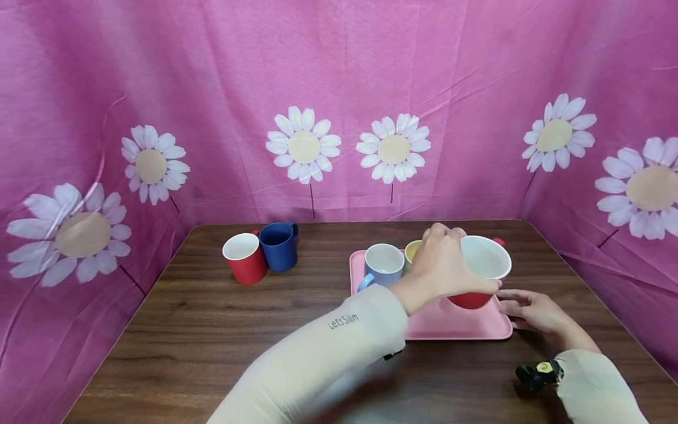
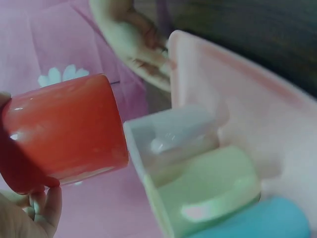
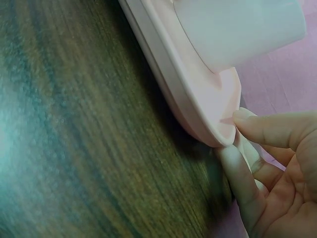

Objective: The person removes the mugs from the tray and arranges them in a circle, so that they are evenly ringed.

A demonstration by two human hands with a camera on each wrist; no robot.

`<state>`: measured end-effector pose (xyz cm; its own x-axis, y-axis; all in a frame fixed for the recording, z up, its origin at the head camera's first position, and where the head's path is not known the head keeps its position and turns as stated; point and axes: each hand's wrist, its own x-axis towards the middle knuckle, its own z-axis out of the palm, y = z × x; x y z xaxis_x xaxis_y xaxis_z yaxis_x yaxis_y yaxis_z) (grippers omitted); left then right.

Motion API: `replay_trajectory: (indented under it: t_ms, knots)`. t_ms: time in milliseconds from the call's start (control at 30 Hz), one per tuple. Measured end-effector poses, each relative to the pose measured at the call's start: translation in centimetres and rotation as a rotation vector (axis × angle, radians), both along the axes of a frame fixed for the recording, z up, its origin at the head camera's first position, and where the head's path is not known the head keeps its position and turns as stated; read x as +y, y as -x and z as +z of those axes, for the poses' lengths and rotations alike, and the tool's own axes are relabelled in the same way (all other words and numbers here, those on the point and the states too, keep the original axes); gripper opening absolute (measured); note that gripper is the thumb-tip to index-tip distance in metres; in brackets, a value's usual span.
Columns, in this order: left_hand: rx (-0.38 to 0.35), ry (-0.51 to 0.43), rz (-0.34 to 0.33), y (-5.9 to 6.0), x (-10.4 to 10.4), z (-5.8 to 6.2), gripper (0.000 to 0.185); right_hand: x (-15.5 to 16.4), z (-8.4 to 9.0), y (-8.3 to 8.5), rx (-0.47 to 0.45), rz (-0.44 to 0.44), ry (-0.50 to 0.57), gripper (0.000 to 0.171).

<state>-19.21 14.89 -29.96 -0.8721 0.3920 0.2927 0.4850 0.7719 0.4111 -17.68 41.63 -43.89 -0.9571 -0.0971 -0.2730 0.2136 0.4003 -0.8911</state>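
A: Red mug (image 1: 479,268), white inside, held over the near right part of the pink tray (image 1: 455,327); gripped at the rim by the left hand (image 1: 442,268), fingers curled round the far edge, thumb on the near side. Lifted clear of the tray floor or touching it: cannot tell from the head view.

B: Seen from the left wrist as a red cylinder (image 2: 64,131), tilted, clamped by fingers (image 2: 42,208) at lower left. Below it on the same tray (image 2: 257,104): pale blue mug (image 2: 173,136), yellow-green mug (image 2: 208,193), and a third, brighter blue shape (image 2: 267,218) at the bottom edge, too blurred to name.

A: Right hand (image 1: 532,309) laid flat at the tray's near right corner, fingers straight and slightly apart, tips against the rim.

B: Confirmed from the right wrist: fingertips (image 3: 247,121) touching the rounded corner of the tray (image 3: 198,99); nothing gripped. Dark wooden table (image 3: 74,139) beneath.

A: On the tray in the head view, left of the red mug: pale blue mug (image 1: 382,265), handle toward the viewer; yellow mug (image 1: 412,250) just behind, partly hidden by the left hand.

B: Well apart, far left on the table (image 1: 238,330): second red mug (image 1: 245,258) and navy mug (image 1: 278,245), touching side by side. Pink daisy-print cloth (image 1: 339,88) behind and at both sides. Black strap fitting (image 1: 537,372) at the right wrist.
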Motion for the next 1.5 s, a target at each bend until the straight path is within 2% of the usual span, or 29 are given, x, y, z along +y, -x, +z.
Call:
replay_trajectory:
  t_ms: [200,400,567,800,1000,1200,1500]
  knots:
    - [-0.044,-0.098,-0.032,1.0,-2.2,1.5,0.071,0.0,-0.2,0.1,0.007,0.003,0.034,0.056]
    - [-0.039,-0.149,-0.043,2.3,-5.0,2.3,0.073,-0.1,-0.3,0.1,0.016,0.02,0.049,0.057]
    - [-0.066,-0.221,-0.011,3.6,-7.6,2.7,0.081,-0.1,-0.2,0.0,0.014,0.022,0.043,0.058]
    - [-0.075,-0.253,0.051,5.0,-11.1,3.0,0.084,-0.1,-0.2,0.0,0.015,0.024,0.058,0.057]
    - [-0.074,-0.274,0.112,6.1,-14.1,2.5,0.079,-0.1,-0.2,-0.1,0.023,0.042,0.068,0.056]
    - [-0.039,-0.281,0.158,7.1,-16.9,1.5,0.077,0.0,0.0,-0.2,0.023,0.043,0.069,0.054]
    - [-0.058,-0.276,0.241,7.6,-20.0,-1.2,0.076,0.1,-0.1,-0.2,0.033,0.041,0.086,0.045]
